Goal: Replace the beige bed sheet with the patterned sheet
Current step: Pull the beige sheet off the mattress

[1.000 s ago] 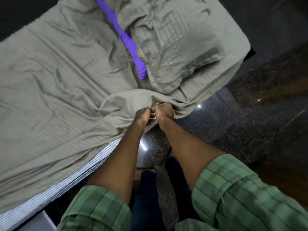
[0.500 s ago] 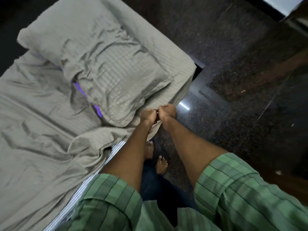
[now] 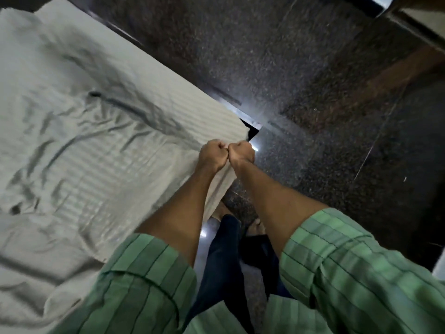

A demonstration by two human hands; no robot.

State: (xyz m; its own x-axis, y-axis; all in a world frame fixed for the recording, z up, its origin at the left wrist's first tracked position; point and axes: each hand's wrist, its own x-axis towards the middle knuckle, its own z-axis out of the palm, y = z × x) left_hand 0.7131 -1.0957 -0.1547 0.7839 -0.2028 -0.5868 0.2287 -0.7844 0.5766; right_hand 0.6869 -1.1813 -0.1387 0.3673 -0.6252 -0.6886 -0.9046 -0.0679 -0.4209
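1. Both fists, held together as they were half a second ago, are now sitting right at the bed's corner, and the pillow and purple strip seen then are no longer showing.
2. The left hand [image 3: 212, 156] is curling tightly around a bunch of the beige bed sheet [image 3: 101, 145], knuckles facing up.
3. The right hand [image 3: 241, 153] is gripping the same edge of cloth just beside it, its knuckles touching those of the left.
4. Below the fists, a fold of the sheet is hanging down off the side of the bed toward the floor [image 3: 313, 92].
5. Beyond the hands, the sheet is lying rumpled and creased across the mattress, filling the left part of the view, its woven stripes showing faintly.
6. A dark corner of the bed frame [image 3: 252, 131] is peeking out just past the gripped edge.
7. Green checked sleeves [image 3: 349, 273] are covering both upper forearms, and dark trousers [image 3: 224, 261] and a bare foot [image 3: 220, 212] are showing between the arms.
8. The speckled dark floor is reflecting small spots of light to the right of the bed.
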